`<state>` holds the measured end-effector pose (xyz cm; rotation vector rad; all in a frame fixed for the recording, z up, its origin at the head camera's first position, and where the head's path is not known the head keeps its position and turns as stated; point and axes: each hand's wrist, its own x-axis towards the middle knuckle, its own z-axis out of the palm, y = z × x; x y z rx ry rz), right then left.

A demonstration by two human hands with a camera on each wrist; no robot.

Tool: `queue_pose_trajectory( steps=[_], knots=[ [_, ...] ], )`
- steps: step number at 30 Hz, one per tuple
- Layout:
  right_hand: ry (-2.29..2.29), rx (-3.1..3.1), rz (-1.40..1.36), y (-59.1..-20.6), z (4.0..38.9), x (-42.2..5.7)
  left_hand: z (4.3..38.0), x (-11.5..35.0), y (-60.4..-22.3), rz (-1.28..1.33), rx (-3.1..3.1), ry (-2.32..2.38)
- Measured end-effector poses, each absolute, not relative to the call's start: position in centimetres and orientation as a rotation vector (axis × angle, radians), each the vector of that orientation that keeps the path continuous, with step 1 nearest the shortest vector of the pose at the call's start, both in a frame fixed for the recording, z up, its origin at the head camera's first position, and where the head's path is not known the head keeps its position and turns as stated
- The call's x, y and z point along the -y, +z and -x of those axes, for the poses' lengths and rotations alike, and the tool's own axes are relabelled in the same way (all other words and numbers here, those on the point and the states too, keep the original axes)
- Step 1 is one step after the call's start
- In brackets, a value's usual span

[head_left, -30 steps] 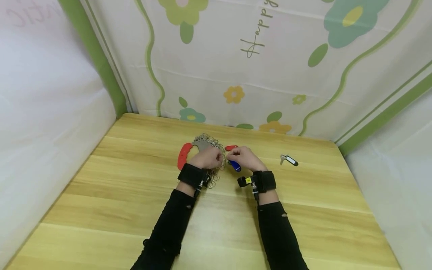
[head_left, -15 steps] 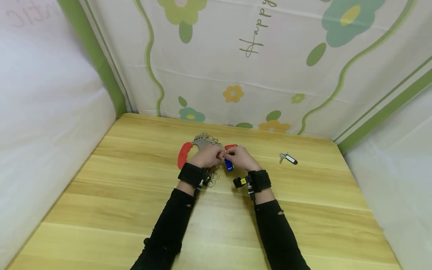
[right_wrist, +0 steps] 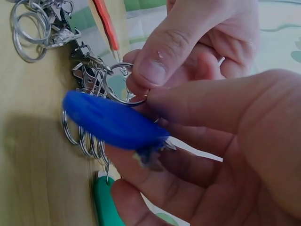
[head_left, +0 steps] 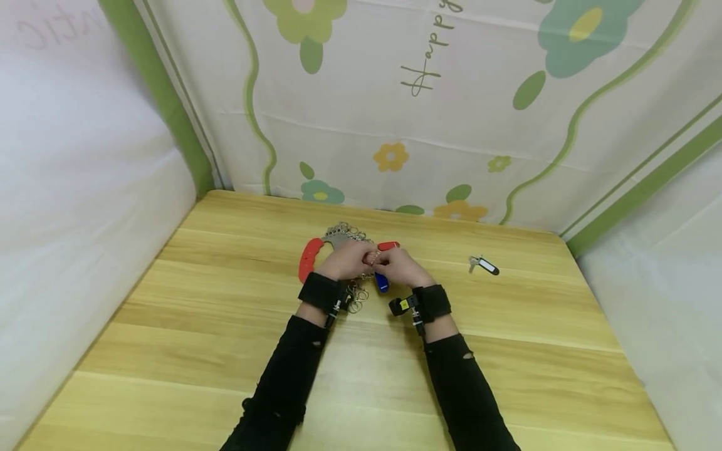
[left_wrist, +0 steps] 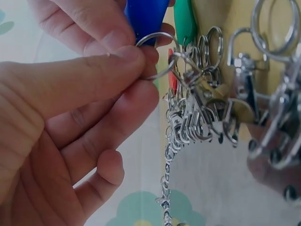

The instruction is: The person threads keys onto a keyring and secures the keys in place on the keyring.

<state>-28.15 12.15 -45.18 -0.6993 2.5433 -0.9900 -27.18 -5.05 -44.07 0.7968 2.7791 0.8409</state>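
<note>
My left hand (head_left: 351, 260) pinches a metal split ring (right_wrist: 107, 87) between thumb and finger. That ring is linked to a clip (left_wrist: 202, 96) on a key rack made of a grey metal plate (head_left: 337, 239) with a red handle (head_left: 308, 260). Against the left fingertips is my right hand (head_left: 407, 266), which holds a blue key tag (right_wrist: 113, 120); a small metal end shows blurred beneath the tag. The right thumb tip reaches the edge of the ring. Whether the tag's own loop passes through the ring is hidden by the fingers.
Several more clips and rings (head_left: 355, 300) crowd the plate's edge. A red tag (head_left: 388, 246) lies just beyond the hands, and a green tag (right_wrist: 108, 200) hangs by the rings. Farther right on the wooden table (head_left: 541, 300) lies a key with a black tag (head_left: 487, 267).
My right hand has moved left, carrying the blue key tag until its fingers met those of the left hand. The tag has swung to point down. The left hand has stayed nearly still.
</note>
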Motion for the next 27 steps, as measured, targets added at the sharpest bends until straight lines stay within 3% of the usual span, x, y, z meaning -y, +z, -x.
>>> queue_pose_trajectory(
  steps=[27],
  knots=[
    [-0.958,-2.544,0.696,-45.2,28.0,-12.2,27.7,6.3,-44.8,-0.798,-2.676,0.824]
  ],
)
